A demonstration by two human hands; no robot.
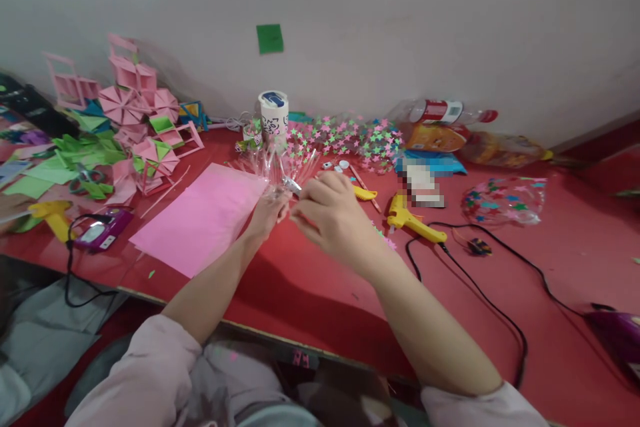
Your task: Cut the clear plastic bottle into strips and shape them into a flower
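My left hand [273, 212] is closed around crumpled clear plastic [274, 170], which flares out above the fingers. A short shiny silvery piece [291, 184] sits between the two hands and reaches the fingertips of my right hand [333, 214]. Those right fingers are curled in a pinch; the far end of the silvery piece is hidden behind them. To the left of my left hand lies a sheet of pink paper [200, 214]. Just past my right hand is a yellow-handled tool [365, 194], partly covered by the hand.
Paper star bags [345, 137] and a white cylinder [274, 117] stand by the wall. A yellow glue gun [417, 222] with a black cord lies right, near another star bag [505, 202]. Pink folded-paper models [135, 94] pile up left; another person's hand [14, 206] holds a second glue gun [54, 217].
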